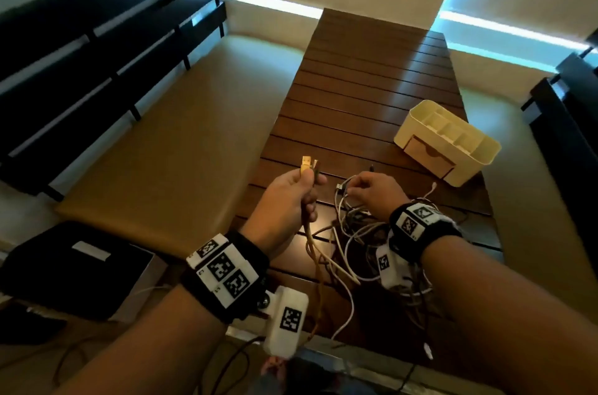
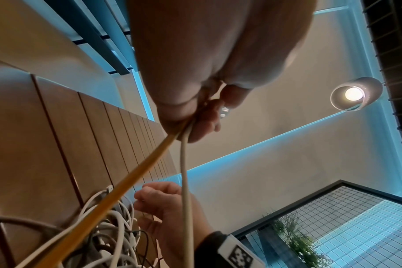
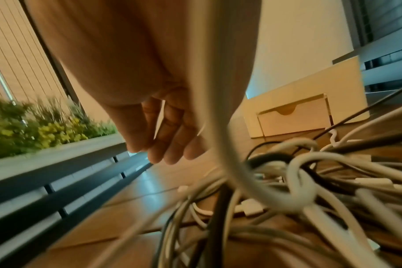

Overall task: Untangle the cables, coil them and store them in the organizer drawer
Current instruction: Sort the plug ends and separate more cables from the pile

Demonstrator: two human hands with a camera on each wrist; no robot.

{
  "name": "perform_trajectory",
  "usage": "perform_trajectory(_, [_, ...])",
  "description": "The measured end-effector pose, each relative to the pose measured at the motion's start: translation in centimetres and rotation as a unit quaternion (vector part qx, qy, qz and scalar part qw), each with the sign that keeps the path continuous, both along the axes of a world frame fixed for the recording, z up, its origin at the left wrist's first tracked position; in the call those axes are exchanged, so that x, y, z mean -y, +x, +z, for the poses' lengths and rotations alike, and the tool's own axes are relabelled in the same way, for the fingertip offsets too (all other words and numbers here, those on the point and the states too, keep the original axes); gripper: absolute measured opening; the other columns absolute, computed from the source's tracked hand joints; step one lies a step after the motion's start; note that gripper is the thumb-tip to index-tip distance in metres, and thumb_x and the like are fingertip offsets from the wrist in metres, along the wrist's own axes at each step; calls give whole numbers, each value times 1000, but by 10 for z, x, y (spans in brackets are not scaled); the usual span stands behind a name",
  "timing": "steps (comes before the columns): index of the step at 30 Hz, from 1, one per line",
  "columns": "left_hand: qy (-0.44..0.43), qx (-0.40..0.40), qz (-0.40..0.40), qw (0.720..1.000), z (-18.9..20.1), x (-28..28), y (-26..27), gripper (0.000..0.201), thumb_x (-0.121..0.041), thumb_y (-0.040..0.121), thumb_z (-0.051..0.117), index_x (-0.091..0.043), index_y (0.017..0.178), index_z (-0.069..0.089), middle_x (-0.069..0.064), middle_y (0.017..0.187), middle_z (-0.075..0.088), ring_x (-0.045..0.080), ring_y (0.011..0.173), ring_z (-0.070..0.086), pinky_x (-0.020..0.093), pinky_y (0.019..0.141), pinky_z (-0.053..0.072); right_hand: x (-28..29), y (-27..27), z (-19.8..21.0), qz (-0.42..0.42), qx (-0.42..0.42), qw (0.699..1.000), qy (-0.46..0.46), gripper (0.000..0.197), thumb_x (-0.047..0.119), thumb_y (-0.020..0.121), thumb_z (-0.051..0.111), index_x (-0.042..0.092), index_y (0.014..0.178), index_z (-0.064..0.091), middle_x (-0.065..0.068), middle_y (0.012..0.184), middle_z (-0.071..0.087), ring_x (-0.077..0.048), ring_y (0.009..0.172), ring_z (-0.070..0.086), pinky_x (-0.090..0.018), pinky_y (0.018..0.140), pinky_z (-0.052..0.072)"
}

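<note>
My left hand is raised over the table's near left edge. It grips a yellow cable just below its USB plug, which points up. In the left wrist view the left hand holds the yellow cable together with a pale cable. Both run down into the tangle of white and dark cables. My right hand sits on top of the tangle and pinches a white cable loop. A cream organizer stands at the right, its drawer facing me.
The cables lie on a dark slatted wooden table. A tan cushioned bench with a black slatted back runs along its left side. A black bag lies at the lower left. Some cable ends hang over the table's near edge.
</note>
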State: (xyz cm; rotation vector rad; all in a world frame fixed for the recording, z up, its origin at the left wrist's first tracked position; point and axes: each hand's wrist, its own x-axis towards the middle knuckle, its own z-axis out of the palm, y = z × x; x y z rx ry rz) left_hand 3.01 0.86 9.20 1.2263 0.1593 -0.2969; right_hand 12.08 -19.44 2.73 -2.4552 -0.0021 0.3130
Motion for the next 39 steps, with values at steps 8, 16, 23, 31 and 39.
perform_trajectory(8, [8, -25, 26, 999, -7, -7, 7, 29, -29, 108, 34, -11, 99, 55, -2, 63, 53, 12, 54, 49, 31, 54, 44, -4, 47, -55, 48, -15, 992, -119, 14, 33, 89, 69, 26, 102, 68, 3, 108, 57, -19, 103, 59, -37, 90, 51])
perform_trajectory(16, [24, -18, 31, 999, -15, -11, 9, 26, -26, 108, 34, -11, 102, 54, -2, 63, 51, 12, 51, 43, 27, 50, 39, -9, 65, -75, 61, 15, 982, -177, 17, 23, 89, 69, 16, 104, 71, -4, 107, 47, -30, 106, 55, -33, 89, 44])
perform_trajectory(23, [8, -27, 37, 999, -17, -6, 19, 29, -26, 107, 37, -4, 110, 57, -4, 61, 39, 9, 50, 33, 22, 48, 33, 3, 47, -40, -25, 155, 986, -54, 10, 26, 91, 65, 26, 87, 57, 7, 102, 46, -24, 104, 49, -44, 91, 44])
perform_trajectory(31, [-17, 1, 21, 1000, 7, 23, 29, 29, -27, 107, 35, -9, 93, 53, -3, 60, 42, 11, 50, 38, 25, 52, 34, 22, -3, 68, -139, 309, 920, 195, 10, 26, 99, 57, 34, 97, 50, 4, 92, 66, -4, 87, 62, -13, 75, 48])
perform_trajectory(39, [5, 101, -4, 995, 45, 62, 22, 22, -22, 106, 36, -10, 100, 53, -5, 60, 39, 10, 52, 39, 25, 54, 38, 54, -55, 132, -206, 215, 857, 420, 10, 10, 97, 59, 19, 101, 55, -3, 82, 73, -21, 84, 72, -34, 79, 60])
